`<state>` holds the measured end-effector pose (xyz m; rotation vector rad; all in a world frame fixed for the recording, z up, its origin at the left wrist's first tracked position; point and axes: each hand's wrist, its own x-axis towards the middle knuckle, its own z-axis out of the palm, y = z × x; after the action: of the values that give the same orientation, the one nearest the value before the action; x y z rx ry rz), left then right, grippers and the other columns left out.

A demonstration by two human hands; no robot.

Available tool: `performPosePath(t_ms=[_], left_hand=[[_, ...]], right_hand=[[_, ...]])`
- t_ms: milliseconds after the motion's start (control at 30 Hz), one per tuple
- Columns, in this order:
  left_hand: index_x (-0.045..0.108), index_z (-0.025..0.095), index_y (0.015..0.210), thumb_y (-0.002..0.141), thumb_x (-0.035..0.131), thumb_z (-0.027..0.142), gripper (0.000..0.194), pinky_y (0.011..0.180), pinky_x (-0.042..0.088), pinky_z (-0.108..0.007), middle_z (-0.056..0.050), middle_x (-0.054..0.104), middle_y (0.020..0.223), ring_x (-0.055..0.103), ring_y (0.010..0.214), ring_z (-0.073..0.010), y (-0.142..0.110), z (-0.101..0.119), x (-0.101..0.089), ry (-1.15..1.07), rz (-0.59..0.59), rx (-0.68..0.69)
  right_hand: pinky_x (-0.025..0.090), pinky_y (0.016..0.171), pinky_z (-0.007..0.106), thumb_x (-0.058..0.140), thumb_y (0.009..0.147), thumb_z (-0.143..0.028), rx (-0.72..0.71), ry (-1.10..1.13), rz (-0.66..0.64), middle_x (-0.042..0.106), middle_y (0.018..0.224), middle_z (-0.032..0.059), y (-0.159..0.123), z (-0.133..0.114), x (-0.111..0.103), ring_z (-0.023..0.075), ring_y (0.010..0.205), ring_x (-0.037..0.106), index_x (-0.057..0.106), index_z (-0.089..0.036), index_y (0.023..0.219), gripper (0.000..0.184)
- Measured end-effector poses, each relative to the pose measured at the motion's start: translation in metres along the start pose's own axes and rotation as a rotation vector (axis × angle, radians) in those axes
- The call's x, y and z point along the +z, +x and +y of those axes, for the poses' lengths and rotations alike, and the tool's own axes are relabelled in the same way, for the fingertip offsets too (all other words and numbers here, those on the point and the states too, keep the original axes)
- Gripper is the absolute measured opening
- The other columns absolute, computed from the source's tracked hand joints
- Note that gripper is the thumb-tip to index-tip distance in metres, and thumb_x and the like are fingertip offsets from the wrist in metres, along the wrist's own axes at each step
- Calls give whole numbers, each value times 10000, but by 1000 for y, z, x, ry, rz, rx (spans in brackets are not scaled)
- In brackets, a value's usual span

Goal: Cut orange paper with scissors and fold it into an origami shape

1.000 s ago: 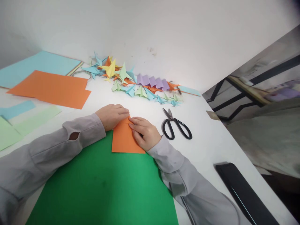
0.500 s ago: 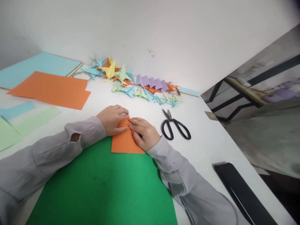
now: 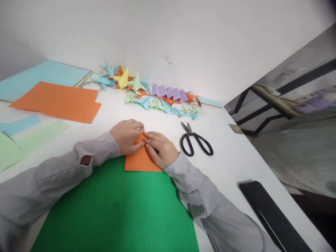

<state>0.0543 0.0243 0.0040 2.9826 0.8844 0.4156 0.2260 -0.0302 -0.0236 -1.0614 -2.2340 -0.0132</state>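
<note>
A small sheet of orange paper (image 3: 143,161) lies on the far part of a large green sheet (image 3: 118,210). My left hand (image 3: 128,137) grips the paper's far left part, thumb on top and fingers at the far edge. My right hand (image 3: 162,149) presses on its right side, with fingertips close to my left thumb and fingers. Both hands are closed on the paper. The fold under the fingers is partly hidden. To the right of my right hand, black-handled scissors (image 3: 193,134) lie with blades slightly parted.
Several folded paper birds (image 3: 136,85) and a purple pleated strip (image 3: 169,93) stand along the wall. On the left are orange sheets (image 3: 60,101), a blue stack (image 3: 39,75), green sheets (image 3: 10,152) and a tape roll (image 3: 90,85). A black case-like object (image 3: 267,210) lies at right.
My left thumb has come away from the fingers and moved nearer onto the orange paper. The right hand has stayed almost in place; the view has shifted slightly.
</note>
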Motion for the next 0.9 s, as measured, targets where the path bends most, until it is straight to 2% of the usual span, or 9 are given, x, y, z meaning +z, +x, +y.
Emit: performPosePath(t_ms=[100, 200, 300, 433, 667, 900], left_hand=[[572, 105, 1029, 775, 447, 338, 366, 837, 432, -382, -116, 572, 1072, 512, 999, -253, 0, 3, -4, 62, -45, 10], [571, 91, 1019, 781, 428, 338, 372, 823, 426, -388, -122, 572, 1058, 505, 993, -262, 0, 5, -7, 111, -83, 20], [579, 93, 1001, 799, 401, 344, 368, 817, 413, -393, -125, 574, 1038, 504, 985, -265, -1, 7, -8, 150, -90, 33], [580, 103, 994, 819, 380, 340, 356, 799, 404, -379, -125, 571, 1019, 506, 973, -251, -2, 9, -8, 169, -82, 37], [574, 111, 1014, 821, 380, 346, 360, 776, 396, -360, -132, 560, 1040, 502, 976, -245, -3, 8, -7, 179, -88, 18], [568, 111, 1035, 809, 393, 357, 377, 769, 389, -359, -128, 563, 1056, 508, 976, -248, -1, 9, -8, 180, -127, -3]], right_hand=[[468, 917, 367, 414, 846, -239, 32, -13, -23, 640, 1062, 153, 1, -5, -3, 216, 1023, 560, 643, -70, 969, 310], [435, 943, 385, 402, 855, -320, 53, -68, -115, 594, 1134, 187, 3, -12, -6, 243, 1075, 523, 608, -28, 1038, 402], [418, 931, 431, 395, 848, -414, 104, -167, -231, 554, 1196, 187, 5, -20, -8, 291, 1122, 479, 554, -10, 1126, 515], [403, 915, 435, 395, 835, -473, 153, -246, -295, 551, 1201, 180, 7, -30, -11, 299, 1098, 482, 495, 10, 1184, 604], [337, 962, 453, 379, 843, -486, 101, -344, -282, 610, 1100, 192, -9, -36, -17, 286, 1068, 495, 508, 15, 1158, 605], [382, 931, 463, 397, 843, -476, -44, -454, -244, 625, 1055, 226, -30, -48, -29, 314, 1031, 523, 554, 60, 1103, 616]])
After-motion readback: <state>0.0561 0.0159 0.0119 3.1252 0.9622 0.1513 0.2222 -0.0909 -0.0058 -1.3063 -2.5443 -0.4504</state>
